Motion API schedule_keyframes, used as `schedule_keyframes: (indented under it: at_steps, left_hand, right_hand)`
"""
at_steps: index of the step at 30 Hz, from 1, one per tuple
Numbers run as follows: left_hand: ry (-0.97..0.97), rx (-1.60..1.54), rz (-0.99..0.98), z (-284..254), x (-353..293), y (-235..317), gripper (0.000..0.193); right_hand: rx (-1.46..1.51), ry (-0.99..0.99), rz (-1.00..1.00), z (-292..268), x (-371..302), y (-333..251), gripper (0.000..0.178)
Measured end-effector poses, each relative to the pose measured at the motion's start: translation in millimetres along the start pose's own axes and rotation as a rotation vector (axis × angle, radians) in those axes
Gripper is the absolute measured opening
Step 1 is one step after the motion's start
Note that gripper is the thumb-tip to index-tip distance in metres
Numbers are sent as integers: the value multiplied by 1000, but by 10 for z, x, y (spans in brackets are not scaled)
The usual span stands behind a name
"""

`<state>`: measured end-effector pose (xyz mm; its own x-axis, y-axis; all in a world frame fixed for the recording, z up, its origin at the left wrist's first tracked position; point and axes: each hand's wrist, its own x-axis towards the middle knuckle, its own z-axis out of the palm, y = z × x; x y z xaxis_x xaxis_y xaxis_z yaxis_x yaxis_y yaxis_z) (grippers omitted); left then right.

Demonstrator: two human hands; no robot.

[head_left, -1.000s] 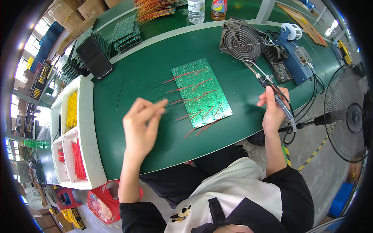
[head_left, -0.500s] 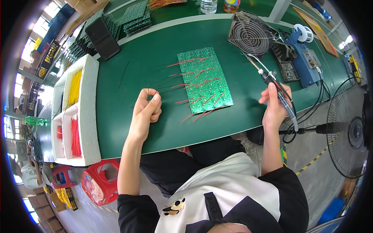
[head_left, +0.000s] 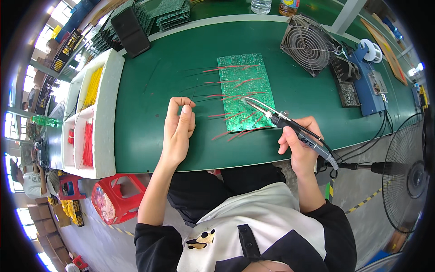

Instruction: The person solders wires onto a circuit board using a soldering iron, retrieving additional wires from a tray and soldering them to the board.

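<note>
A green circuit board panel (head_left: 238, 63) lies on the green table, with several red wires (head_left: 247, 82) and thin black wires running across and off its left side. Left of the panel, my left hand (head_left: 178, 131) is closed, thumb and forefinger pinching a thin black wire (head_left: 194, 94). My right hand (head_left: 302, 147) grips a soldering iron (head_left: 290, 124) with a thin metal tube alongside its barrel. The iron's tip is over the middle of the panel; whether it touches cannot be seen.
At left stands a white foam box (head_left: 111, 90) of yellow and red wires. Behind are a black phone (head_left: 129, 31) and stacked circuit boards (head_left: 173, 16). A square fan (head_left: 308, 47) and blue soldering station (head_left: 362, 84) with a solder spool (head_left: 371, 51) stand right.
My right hand has brought the soldering iron leftward from beside the square fan to over the panel. My left hand, still pinching wire, has shifted slightly. The whole view has moved a little.
</note>
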<state>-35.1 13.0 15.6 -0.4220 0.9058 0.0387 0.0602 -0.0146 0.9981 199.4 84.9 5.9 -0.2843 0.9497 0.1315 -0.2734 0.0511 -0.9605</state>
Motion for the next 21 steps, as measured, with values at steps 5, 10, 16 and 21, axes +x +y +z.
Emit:
schedule_keyframes:
  at_steps: [5, 10, 16, 21]
  left_hand:
    - [-42, -15, -9, -53, 8, -36, 28]
    - [40, 200, 83, 70, -63, -97, 17]
    - [140, 422, 61, 140, -51, -42, 10]
    - [166, 507, 158, 216, -41, -58, 9]
  right_hand:
    - [5, -9, 11, -28, 4, 12, 16]
    - [3, 2, -1, -40, 10, 25, 16]
    - [5, -27, 21, 3, -20, 4, 16]
    - [-24, -46, 45, 29, -53, -3, 16]
